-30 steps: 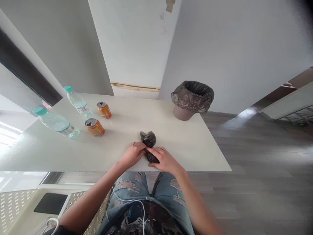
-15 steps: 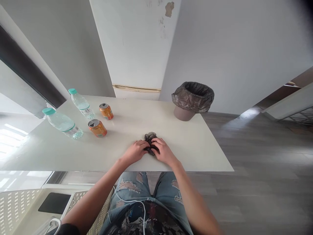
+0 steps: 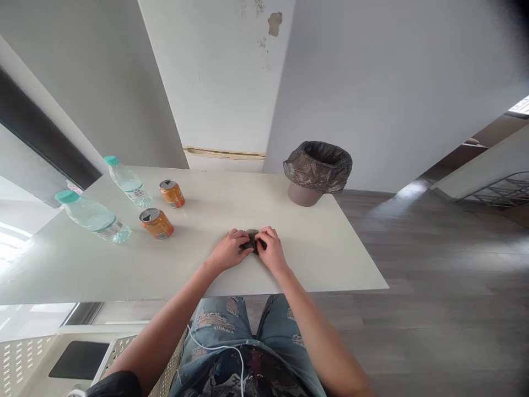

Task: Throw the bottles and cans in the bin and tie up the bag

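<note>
A small dark plastic bag, bunched into a tight wad, lies on the white table near its front edge. My left hand and my right hand are both closed on it, fingers curled over it from either side, so only a little of the bag shows between them.
Two water bottles and two orange cans stand on the table's left part. A bin lined with a dark bag sits at the far right corner. A white perforated crate is at the lower left.
The bag was longer and lay stretched toward the table edge. My hands have rolled it away from me into a small wad and closed together over it.
</note>
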The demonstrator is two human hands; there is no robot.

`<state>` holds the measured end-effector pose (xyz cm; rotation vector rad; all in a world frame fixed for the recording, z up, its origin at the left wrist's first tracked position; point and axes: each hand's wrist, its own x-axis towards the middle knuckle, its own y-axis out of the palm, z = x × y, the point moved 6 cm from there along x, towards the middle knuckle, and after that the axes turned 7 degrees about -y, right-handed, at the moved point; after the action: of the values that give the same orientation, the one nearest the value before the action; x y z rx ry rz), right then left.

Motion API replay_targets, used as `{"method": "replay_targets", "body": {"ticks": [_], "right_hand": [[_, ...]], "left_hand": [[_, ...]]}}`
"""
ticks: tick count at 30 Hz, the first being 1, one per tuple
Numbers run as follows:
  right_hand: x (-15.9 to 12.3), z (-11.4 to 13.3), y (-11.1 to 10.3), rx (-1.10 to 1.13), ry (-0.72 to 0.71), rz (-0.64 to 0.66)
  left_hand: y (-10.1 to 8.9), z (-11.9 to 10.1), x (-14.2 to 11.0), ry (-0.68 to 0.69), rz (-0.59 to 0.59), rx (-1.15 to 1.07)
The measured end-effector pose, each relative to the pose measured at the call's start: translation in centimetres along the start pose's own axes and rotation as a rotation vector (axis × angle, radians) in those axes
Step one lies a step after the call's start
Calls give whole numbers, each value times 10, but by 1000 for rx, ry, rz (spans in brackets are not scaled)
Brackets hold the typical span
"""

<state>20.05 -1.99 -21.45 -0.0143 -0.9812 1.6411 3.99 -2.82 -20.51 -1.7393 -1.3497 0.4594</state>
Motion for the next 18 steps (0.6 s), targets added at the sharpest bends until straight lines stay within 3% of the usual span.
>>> {"method": "replay_targets", "body": {"ticks": [3,6,8,13,18], "right_hand": [[-3,15,3,33,-120,144],[2,8,7,28,-25,172],[6,0,10,16,17,145],[6,-5,9,-120,-11,23],[3,15,17,-35,-185,170]], "left_hand": [[0,6,0,-30,13,7],[2,19,8,-219,-8,-54],[3,22,13,-272,-37,-70],[1,16,15,-107,-114,-35],[4,23,9,-136,-51,-45]]}}
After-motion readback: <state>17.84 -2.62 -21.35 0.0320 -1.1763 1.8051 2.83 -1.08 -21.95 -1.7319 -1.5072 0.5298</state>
